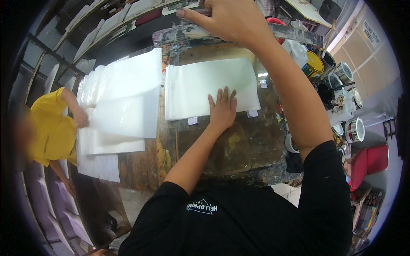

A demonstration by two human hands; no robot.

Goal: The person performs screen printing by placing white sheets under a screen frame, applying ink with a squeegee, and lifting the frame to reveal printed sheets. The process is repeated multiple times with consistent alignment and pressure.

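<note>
My left hand (223,110) lies flat on a stack of white sheets (192,87), its fingers spread near the lower right part. Small pale tabs sit along the stack's edges: one tab (193,121) at the near left, another tab (253,113) at the near right and a third tab (263,83) at the right side. Stretched out to the far edge of the table, my right hand (232,19) has its thumb pointing left. The upper border cuts off most of its fingers, so whether it holds anything is hidden. Below it runs a paint-stained bar (188,36).
A stained worktable (145,170) carries a fanned pile of translucent white sheets (128,81) on the left. Beside that pile stands a person in a yellow shirt (53,123), a hand near the sheets. Paint tubs (315,64) crowd the right, above a red chair (371,164).
</note>
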